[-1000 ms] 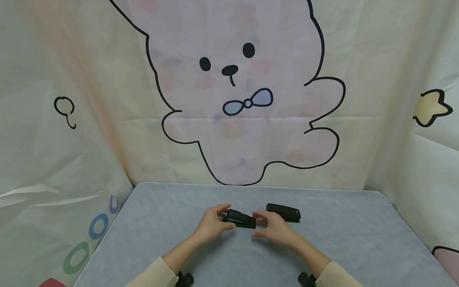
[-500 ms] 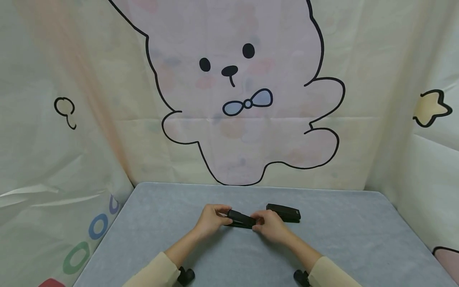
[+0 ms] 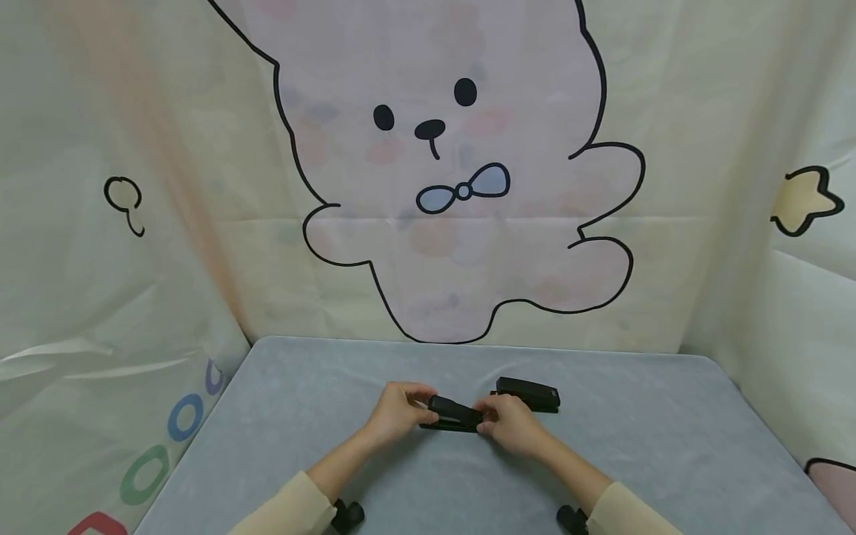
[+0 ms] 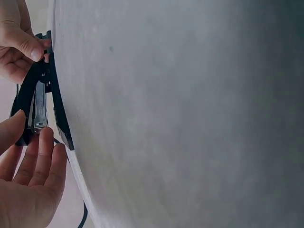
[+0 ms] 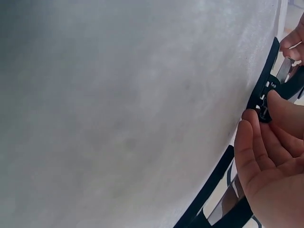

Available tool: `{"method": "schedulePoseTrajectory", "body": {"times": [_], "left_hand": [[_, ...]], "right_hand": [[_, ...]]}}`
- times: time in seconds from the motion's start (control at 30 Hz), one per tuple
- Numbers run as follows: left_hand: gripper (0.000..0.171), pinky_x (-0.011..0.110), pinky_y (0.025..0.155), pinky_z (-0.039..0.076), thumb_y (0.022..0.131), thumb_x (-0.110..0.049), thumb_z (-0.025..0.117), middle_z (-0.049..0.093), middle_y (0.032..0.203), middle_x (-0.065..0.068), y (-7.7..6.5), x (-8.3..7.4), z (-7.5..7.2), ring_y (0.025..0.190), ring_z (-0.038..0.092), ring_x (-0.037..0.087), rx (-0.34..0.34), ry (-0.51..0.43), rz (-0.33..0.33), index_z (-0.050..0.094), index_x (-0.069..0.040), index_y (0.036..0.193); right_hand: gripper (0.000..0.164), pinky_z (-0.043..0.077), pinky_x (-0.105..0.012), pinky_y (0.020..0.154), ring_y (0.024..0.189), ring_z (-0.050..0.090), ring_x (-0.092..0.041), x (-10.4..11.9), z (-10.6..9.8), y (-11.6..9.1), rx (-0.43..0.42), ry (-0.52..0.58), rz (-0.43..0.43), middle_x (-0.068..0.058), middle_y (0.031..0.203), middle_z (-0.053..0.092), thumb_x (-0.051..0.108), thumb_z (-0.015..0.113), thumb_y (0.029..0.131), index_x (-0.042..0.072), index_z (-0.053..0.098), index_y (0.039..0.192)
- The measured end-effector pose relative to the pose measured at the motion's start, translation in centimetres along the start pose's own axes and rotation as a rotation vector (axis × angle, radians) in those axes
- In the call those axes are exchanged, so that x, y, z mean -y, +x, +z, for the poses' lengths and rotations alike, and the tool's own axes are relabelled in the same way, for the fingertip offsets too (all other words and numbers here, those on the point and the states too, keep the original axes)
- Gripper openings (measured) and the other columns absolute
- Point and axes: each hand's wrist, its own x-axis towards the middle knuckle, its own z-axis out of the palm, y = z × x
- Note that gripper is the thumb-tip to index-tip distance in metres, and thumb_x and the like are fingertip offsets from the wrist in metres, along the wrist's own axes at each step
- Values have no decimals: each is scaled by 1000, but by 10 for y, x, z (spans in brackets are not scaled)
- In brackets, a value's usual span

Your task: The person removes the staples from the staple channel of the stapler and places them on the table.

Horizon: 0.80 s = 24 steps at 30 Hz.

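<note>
A black stapler (image 3: 456, 410) stands on the table between the two hands. Its upper arm is raised off the base (image 4: 59, 107) at the left end, and the metal staple magazine (image 4: 40, 107) shows between them. My left hand (image 3: 394, 412) pinches the free end of the upper arm between thumb and fingers. At the hinge end, my right hand (image 3: 511, 425) grips the stapler, thumb on the near side. A second black stapler (image 3: 528, 392) lies just behind the right hand; part of it also shows low in the right wrist view.
A pale blue-grey cloth covers the table (image 3: 321, 379). Behind it hangs a curtain (image 3: 267, 297) printed with a bear, with more printed fabric at both sides. Black wrist devices (image 3: 348, 516) sit at the sleeve cuffs.
Both hands have closed from loosely around the stapler to holding its two ends. The gap between the stapler's upper arm and base has widened. The second stapler stays put.
</note>
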Motion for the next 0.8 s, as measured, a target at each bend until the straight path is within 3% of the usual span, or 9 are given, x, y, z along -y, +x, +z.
{"method": "schedulePoseTrajectory", "body": {"times": [0.6, 0.8], "left_hand": [[33, 24, 62, 52, 73, 9, 86, 76, 89, 7, -20, -12, 25, 72, 69, 11, 106, -51, 51, 78, 1, 104], [31, 23, 61, 52, 73, 8, 86, 75, 87, 3, -27, -16, 33, 72, 70, 12, 138, -25, 41, 78, -3, 100]], "right_hand": [[20, 49, -28, 68, 77, 58, -6, -16, -20, -39, 107, 122, -57, 6, 88, 68, 1, 82, 85, 5, 76, 104], [20, 49, -28, 68, 76, 57, -4, -18, -25, -52, 137, 146, -57, 9, 85, 67, 5, 84, 85, 7, 76, 103]]}}
